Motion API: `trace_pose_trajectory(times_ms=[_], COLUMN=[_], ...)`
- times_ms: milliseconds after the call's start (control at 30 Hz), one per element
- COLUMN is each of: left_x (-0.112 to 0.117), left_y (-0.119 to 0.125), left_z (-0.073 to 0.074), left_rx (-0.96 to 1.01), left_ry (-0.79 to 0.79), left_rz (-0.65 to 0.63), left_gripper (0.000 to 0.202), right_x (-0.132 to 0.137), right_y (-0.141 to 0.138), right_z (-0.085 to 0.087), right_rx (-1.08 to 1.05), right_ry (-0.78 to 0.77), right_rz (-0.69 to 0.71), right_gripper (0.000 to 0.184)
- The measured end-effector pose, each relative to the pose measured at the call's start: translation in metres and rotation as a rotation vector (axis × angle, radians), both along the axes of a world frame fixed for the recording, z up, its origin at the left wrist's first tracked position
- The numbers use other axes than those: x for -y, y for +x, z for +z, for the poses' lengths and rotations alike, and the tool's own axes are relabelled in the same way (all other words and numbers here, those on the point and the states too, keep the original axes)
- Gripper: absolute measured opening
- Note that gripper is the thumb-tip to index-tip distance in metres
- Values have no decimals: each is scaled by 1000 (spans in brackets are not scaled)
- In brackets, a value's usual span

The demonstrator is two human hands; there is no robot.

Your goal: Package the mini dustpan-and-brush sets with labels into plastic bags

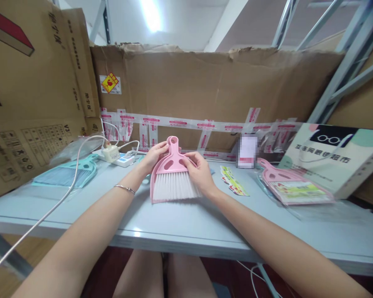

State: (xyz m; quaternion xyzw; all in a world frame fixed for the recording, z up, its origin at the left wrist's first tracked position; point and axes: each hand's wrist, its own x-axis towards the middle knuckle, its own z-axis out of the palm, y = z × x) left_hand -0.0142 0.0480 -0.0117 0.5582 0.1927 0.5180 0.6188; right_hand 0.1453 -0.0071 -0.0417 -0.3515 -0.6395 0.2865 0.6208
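A pink hand brush (171,163) with white bristles lies nested against a pink dustpan (153,191), upright over the middle of the table with the handle end on top. My left hand (156,156) is closed around the upper left side near the handle; its fingertips are hidden behind. On the other side, my right hand (200,170) grips the edge, thumb on the brush's front and fingers behind. To the right of that hand a yellow-green printed card (234,181) lies flat on the table.
At left, a teal dustpan set (69,173) lies near a white power strip (124,159) and trailing cable (76,174). At right are a bagged pink set (298,188) and a printed box (335,159). A large cardboard box (186,82) stands behind the table (136,223).
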Motion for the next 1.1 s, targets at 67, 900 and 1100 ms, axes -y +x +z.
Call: trace_pose_trajectory(times_ms=[67,900,1100], left_x=[4,35,38], left_y=[2,6,5], left_z=[2,19,21], left_rx=[5,-304,-539], left_ry=[25,371,517], left_rz=[-23,108,174], left_gripper=[26,44,34], right_x=[6,17,14], right_y=[1,26,27], right_z=[4,18,15], right_rx=[89,354,328], right_ry=[82,-46,18], right_rz=[-81,-80,-136], right_gripper=[17,35,32])
